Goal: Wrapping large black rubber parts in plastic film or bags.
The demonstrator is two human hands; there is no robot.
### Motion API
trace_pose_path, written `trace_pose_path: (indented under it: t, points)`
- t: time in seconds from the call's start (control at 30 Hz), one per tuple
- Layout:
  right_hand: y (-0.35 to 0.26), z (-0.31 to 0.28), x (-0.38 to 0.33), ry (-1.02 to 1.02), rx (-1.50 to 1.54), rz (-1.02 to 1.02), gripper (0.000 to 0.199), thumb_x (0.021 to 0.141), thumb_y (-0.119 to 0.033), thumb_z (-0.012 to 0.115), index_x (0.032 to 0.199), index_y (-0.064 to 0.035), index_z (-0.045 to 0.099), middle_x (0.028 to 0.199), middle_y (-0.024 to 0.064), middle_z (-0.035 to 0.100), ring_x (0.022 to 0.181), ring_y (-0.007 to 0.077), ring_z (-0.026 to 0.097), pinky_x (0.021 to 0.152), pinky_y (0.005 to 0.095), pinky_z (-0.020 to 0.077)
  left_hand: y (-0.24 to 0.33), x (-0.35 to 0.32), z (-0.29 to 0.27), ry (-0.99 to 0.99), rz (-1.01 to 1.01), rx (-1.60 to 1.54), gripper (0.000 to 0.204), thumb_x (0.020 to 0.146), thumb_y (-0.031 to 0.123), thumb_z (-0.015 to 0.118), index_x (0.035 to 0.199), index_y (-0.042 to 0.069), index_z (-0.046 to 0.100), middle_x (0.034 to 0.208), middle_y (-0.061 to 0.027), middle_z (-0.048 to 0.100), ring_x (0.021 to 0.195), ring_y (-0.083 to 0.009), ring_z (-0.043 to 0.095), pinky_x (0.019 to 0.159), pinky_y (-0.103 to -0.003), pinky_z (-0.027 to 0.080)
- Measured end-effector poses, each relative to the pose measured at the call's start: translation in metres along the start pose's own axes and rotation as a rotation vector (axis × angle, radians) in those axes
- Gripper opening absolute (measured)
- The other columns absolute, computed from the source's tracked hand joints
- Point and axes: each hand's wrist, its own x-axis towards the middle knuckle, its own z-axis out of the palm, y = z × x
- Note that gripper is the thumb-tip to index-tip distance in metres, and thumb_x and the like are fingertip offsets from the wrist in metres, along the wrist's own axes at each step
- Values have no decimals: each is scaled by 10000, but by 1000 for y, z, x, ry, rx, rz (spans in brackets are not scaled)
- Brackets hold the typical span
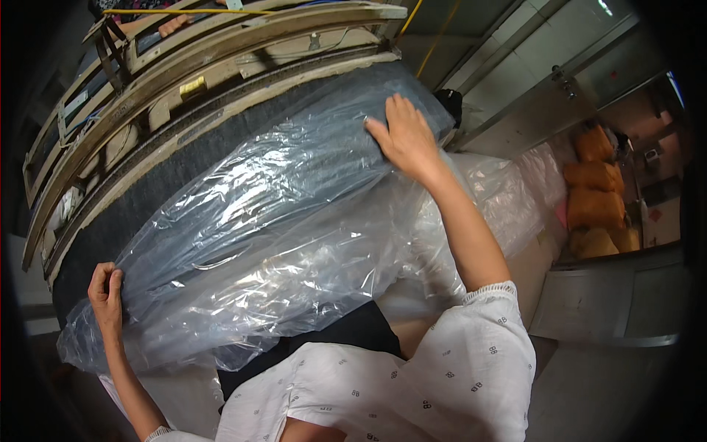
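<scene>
A large sheet of clear plastic film point(258, 177) is spread over a dark work surface point(147, 184) and hangs down over its near edge in wrinkled folds. At the left end of the sheet, my left hand point(105, 283) is closed, its fingers pinching the film's edge. My right hand point(407, 135) lies flat on the film near the far right end, fingers stretched out and thumb apart. More crumpled clear plastic point(493, 191) trails off the surface to the right, beyond my right forearm.
Behind the surface runs a long machine frame point(243, 40) with wooden and metal bars. A yellow block point(193, 88) sits on it. Another person's hand point(174, 26) shows past the frame. At the right stand stacked orange bundles point(595, 191) beside an open metal door point(552, 88).
</scene>
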Motion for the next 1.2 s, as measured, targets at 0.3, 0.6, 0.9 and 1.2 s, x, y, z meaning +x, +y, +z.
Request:
trace_pose_path:
  t: [0.3, 0.6, 0.9, 1.2]
  points:
    - [-9, 30, 42, 13, 22, -188, 624, 899, -428, 409, 1341, 4, 322, 1421, 153, 293, 1336, 285, 227, 1073, 448, 195, -45, -31, -30, 229, -105, -31, 59, 854, 76, 602, 824, 52, 557, 766, 69, 458, 693, -18, 386, 614, -155, 318]
    - [-109, 7, -13, -88, 61, -503, 616, 919, -417, 388, 1375, -19, 276, 1444, 137, 252, 1346, 272, 209, 1091, 427, 150, -124, -162, -179, 434, -201, 138, 99, 881, 72, 575, 931, -12, 564, 901, 13, 507, 869, -71, 465, 812, -173, 350]
    - [-117, 21, 15, -66, 166, -497, 516, 931, -352, 396, 1325, -20, 373, 1398, 135, 344, 1315, 281, 278, 1072, 407, 216, -61, -217, -148, 451, -185, 257, 77, 841, 30, 598, 839, -1, 527, 795, -4, 428, 737, -91, 405, 679, -183, 320]
    - [-110, 42, 74, 143, 507, -379, 186, 767, -100, 659, 952, -91, 641, 1022, 80, 549, 857, 228, 562, 735, 303, 458, -46, -271, -111, 428, -300, 233, 60, 818, 20, 616, 829, -1, 561, 779, -4, 433, 741, -96, 425, 681, -189, 334]
